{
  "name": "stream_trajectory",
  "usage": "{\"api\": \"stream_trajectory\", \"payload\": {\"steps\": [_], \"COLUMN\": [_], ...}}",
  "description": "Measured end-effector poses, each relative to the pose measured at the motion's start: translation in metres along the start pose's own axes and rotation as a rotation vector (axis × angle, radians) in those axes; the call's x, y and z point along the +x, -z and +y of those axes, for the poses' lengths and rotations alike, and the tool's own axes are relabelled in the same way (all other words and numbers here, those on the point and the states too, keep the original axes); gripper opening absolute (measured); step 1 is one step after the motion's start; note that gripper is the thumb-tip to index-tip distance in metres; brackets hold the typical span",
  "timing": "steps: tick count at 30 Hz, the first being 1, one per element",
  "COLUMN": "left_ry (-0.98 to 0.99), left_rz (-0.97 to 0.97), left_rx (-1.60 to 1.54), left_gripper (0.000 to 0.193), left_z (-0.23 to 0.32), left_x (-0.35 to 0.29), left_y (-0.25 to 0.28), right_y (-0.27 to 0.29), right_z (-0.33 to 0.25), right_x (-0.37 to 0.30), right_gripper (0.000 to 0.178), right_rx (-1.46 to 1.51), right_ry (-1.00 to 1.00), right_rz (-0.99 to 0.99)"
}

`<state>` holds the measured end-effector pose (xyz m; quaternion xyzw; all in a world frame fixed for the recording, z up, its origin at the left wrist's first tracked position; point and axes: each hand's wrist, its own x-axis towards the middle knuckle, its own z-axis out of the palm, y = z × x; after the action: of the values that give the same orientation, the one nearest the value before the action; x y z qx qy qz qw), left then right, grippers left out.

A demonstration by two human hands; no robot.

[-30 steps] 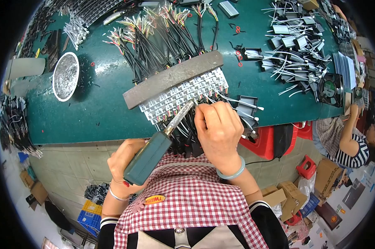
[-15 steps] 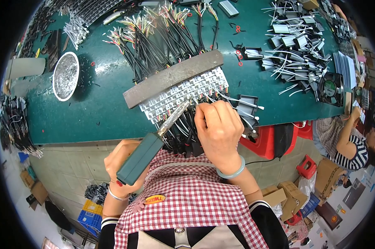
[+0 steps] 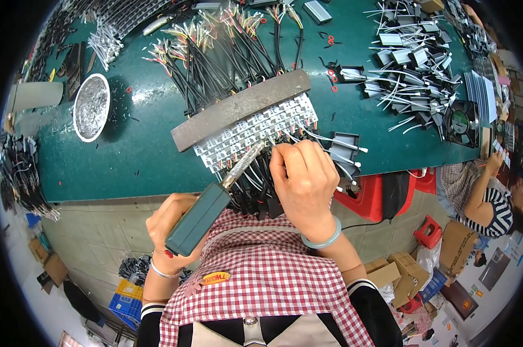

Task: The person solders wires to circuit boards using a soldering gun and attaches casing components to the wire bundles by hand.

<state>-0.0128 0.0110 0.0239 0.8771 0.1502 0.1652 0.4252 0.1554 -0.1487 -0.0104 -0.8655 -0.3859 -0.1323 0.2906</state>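
At table edge: two hands [image 3: 174, 222] [image 3: 303, 180], one soldering iron [image 3: 206, 211].

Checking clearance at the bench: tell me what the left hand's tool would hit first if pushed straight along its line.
The left hand holds a dark green-handled soldering iron aimed up-right; it would probably first meet the white circuit-board strips under the grey metal bar, though depth is unclear.

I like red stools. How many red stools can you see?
2: one stool under the table edge by the right hand, one small stool on the floor. More may be hidden.
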Motion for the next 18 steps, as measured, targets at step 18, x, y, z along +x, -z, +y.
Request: {"api": "stream_trajectory", "payload": {"steps": [18], "left_ry": [0.438], "left_rz": [0.929], "left_rx": [-0.222], "left_gripper": [0.022], "left_z": [-0.083], "left_x": [-0.036], "left_y": [0.128], "right_y": [0.017], "right_z": [-0.004], "right_x": [0.005], "right_gripper": [0.014], "right_rx": [0.014], "right_ry": [-0.049], "right_rz": [-0.108]}}
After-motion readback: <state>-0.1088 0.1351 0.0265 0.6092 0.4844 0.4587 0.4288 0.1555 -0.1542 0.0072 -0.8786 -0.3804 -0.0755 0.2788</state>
